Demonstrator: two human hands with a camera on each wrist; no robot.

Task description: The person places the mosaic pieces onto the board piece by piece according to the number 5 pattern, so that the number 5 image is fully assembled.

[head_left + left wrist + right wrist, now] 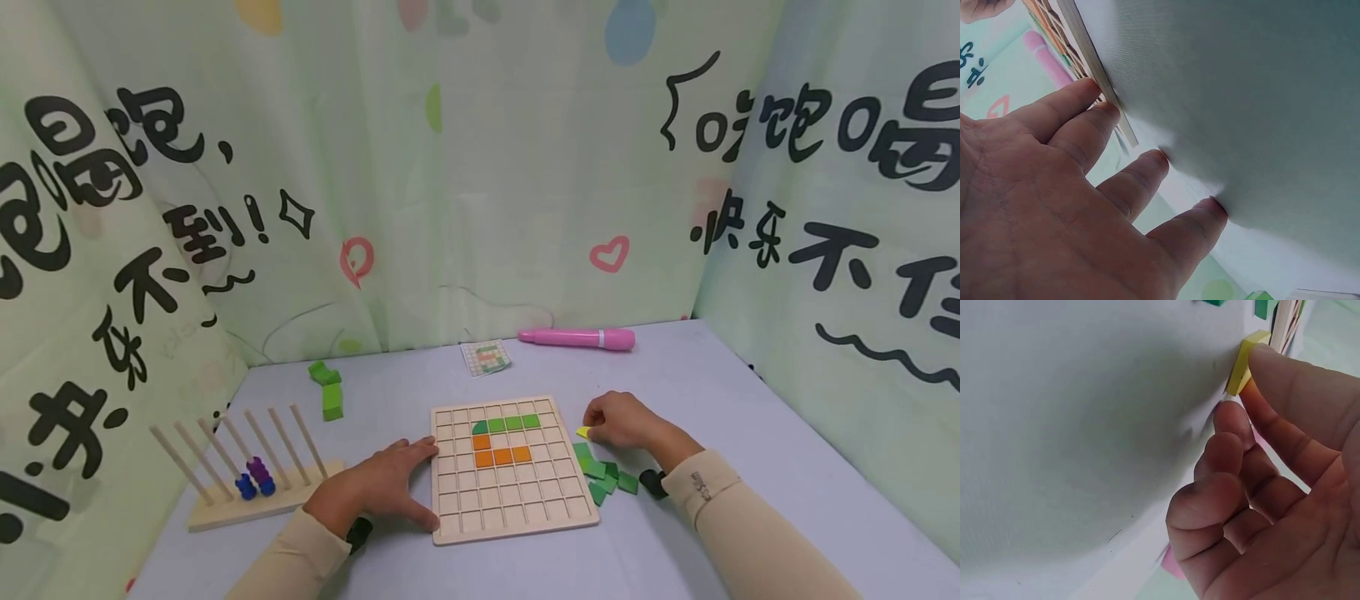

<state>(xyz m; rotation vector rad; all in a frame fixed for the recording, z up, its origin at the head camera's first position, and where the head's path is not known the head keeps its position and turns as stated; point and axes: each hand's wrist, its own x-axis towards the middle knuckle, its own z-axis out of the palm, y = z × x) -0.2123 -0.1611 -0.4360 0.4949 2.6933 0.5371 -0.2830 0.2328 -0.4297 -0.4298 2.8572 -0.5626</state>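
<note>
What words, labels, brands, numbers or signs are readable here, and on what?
"喝饱,": curtain, left side
"快乐不到!": curtain, left side; last character creased
"吃饱喝": curtain, right side
"快乐不": curtain, right side; next character cut off
Heart outline and star outline: curtain
Dark label on right sleeve: too small to read
No numbers or brands are readable.

Head view evenly bright; wrist views dimmer, soft shadows on the tabletop (1072,437)

The wooden grid board (517,496) lies flat, green tiles (513,423) and orange tiles (503,457) in its cells — a yellow tile (1240,365) just beside it, pinched in the right hand (624,418).
</note>
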